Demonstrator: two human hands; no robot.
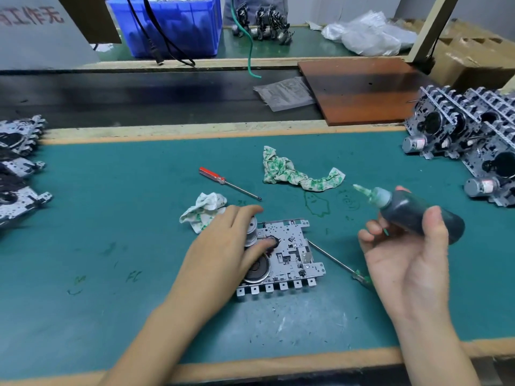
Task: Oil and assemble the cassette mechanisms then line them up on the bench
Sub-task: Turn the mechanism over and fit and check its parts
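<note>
So the green bench mat point(117, 218) takes up most of my view, and both my forearms come up from the near edge. My right hand point(404, 246) is palm-up off to the right, fingers and thumb curled round a dark oil bottle point(418, 215). The bottle is lifted off the mat, long axis tilted, nozzle pointing up and left, away from my palm toward the stained rag point(295, 171) beyond it. My left hand point(231, 238) is palm-down on the cassette mechanism point(289, 257), which lies flat on the mat between my 2 hands. Fingers wrap over its left side where the motor sits, thumb tip pressing near a round hole in the plate. Its row of tabs faces me. A thin screwdriver point(337, 263) lies just under my right hand, a red-handled one point(225, 182) past my left fingers, next to a crumpled wipe point(203, 210). More mechanisms are stacked far right point(468, 135) and far left point(19, 162).
</note>
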